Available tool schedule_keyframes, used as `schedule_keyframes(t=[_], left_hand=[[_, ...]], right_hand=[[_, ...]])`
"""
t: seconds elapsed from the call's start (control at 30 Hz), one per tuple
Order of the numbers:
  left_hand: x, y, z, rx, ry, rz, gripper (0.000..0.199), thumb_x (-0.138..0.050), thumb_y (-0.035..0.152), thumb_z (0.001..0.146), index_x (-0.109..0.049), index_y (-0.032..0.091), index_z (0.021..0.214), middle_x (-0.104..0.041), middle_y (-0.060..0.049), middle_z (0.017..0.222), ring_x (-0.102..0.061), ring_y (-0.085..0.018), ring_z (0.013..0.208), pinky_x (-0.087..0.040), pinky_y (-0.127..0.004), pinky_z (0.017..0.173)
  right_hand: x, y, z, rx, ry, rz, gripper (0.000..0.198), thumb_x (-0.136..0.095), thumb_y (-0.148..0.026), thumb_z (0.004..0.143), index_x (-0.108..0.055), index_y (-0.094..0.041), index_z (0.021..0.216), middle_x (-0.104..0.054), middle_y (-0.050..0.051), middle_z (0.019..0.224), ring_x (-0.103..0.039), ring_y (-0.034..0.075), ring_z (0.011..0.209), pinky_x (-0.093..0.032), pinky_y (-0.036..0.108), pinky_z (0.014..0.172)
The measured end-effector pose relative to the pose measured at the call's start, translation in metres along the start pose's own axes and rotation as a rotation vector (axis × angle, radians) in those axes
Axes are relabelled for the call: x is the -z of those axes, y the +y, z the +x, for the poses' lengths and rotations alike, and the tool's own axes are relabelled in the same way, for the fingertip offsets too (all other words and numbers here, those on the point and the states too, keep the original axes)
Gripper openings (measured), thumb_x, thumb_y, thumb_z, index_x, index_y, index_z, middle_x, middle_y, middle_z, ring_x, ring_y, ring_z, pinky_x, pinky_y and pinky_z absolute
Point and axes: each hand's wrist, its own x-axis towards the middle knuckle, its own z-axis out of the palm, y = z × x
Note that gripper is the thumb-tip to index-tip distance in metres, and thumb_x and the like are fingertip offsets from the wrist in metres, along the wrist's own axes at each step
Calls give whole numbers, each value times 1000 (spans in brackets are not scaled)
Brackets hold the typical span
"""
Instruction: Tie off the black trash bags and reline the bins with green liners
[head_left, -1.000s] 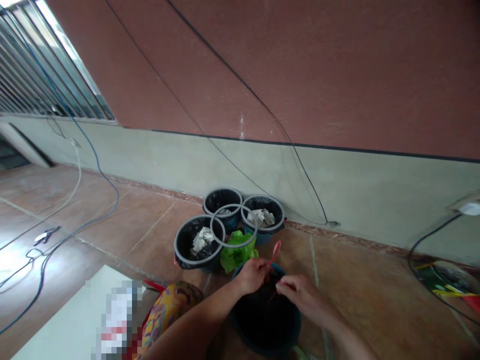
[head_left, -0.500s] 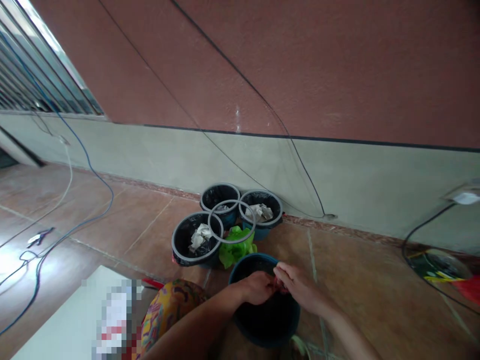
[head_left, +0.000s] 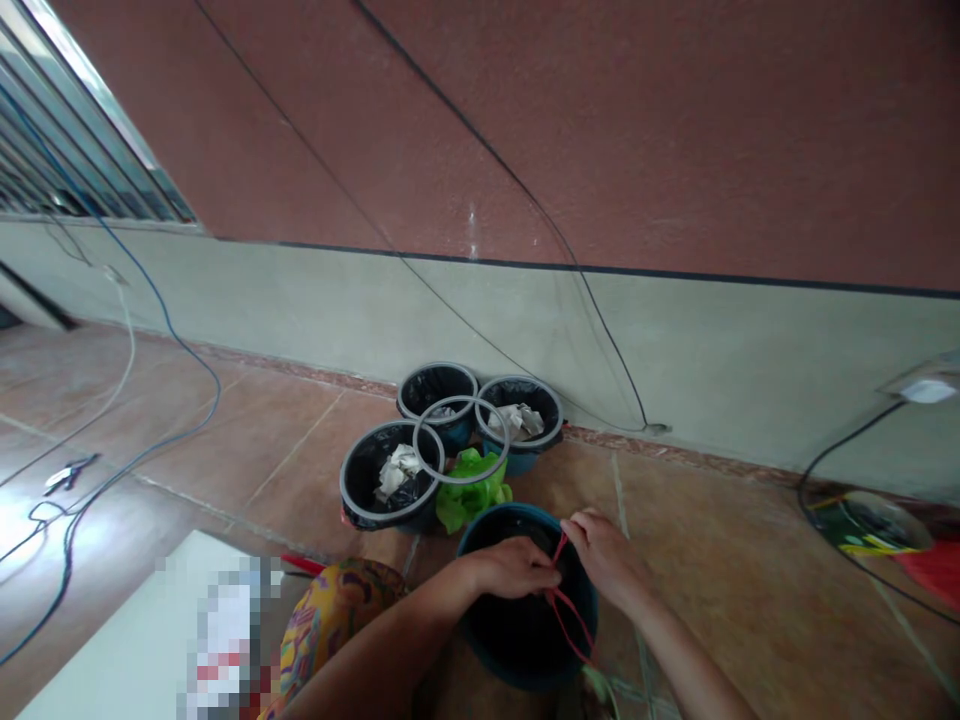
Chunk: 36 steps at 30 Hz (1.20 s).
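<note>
A dark blue bin (head_left: 480, 640) stands on the floor in front of me, dark inside. Over its middle my left hand (head_left: 521, 567) pinches a thin red drawstring (head_left: 571, 612), whose loop hangs down toward the bin's right rim. My right hand (head_left: 604, 550), at the bin's upper right rim, grips another stretch of this string, drawn taut between both hands. What the string is fixed to is hidden in the dark bin. Just behind the bin lies a crumpled bright green plastic bag (head_left: 472, 495).
Three bins (head_left: 352, 500) with black liners and grey rims stand by the wall, with crumpled white paper (head_left: 397, 470) inside. A loose grey ring (head_left: 504, 420) rests across them. Cables (head_left: 214, 400) run over the floor at left. A white board (head_left: 142, 630) lies at lower left.
My hands have moved slightly apart, the right one up and outward. The red string, bunched between the fingers before, now shows as a stretched length and a hanging loop.
</note>
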Motion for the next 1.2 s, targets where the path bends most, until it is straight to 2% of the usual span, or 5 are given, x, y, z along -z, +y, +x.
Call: schedule_keyframes(t=[0.23,0.33,0.77,1.03,1.2], left_hand=[[6,-3,-5,-131,58,413,19,-58,17,84,-76,22,78,-76,-3,83,-67,-18,81,-46,-26,79],[8,-3,-6,-167,16,453,18,-59,15,84,-75,22,85,-77,-2,92,-68,-18,94,-43,-29,95],[18,3,-8,107,-96,292,21,-57,30,88,-75,19,86,-66,2,67,-59,-10,62,-42,-18,57],[15,6,-10,-94,9,585,13,-62,18,82,-74,22,83,-75,-1,86,-68,-20,89,-40,-43,105],[10,0,-12,-140,85,749,10,-62,25,84,-69,20,90,-74,-3,84,-69,-23,88,-32,-54,110]], right_hand=[[0,27,8,-150,274,156,46,-46,-42,87,-56,-12,120,-65,19,118,-65,27,98,-47,40,88],[4,28,7,-138,141,236,37,-38,-40,89,-64,-17,103,-71,13,102,-66,25,92,-47,37,83],[-35,9,-16,135,-321,609,25,-49,-37,83,-66,-19,79,-68,5,74,-61,18,70,-43,28,63],[-43,-15,-16,-123,-466,890,22,-47,-40,74,-59,-22,77,-60,-1,65,-57,13,58,-42,25,53],[-48,-10,-14,-101,-483,945,35,-50,-55,74,-57,-21,72,-58,-2,59,-51,10,47,-36,23,45]])
